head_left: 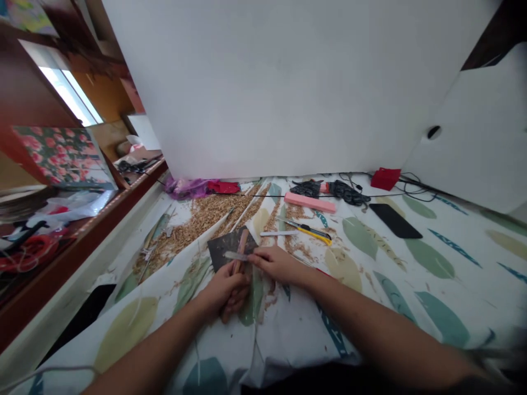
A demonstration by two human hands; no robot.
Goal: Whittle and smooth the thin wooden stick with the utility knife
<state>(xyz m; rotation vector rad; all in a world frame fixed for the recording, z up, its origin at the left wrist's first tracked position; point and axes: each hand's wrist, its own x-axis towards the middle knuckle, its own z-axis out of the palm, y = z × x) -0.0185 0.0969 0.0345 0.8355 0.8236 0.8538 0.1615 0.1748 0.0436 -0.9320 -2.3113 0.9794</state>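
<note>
My left hand [225, 289] is closed around the lower end of a reddish-brown wooden stick [242, 243], which points up and away. In my right hand [274, 262] is a narrow, flat, greyish blade-like tool [235, 255]; I cannot tell whether it is a knife or a file. It lies crosswise over the stick, just above my left fingers. A dark square sheet [217, 247] rests on the leaf-patterned cloth beneath the stick, partly covered by both hands.
Wood shavings [197, 216] are heaped behind my hands. Right of them lie a white stick [278, 233], a yellow box cutter [316, 233], a pink block [309, 202] and a black phone-like slab [395, 220]. A white panel [288, 99] rises behind; a cluttered shelf [140, 174] stands left.
</note>
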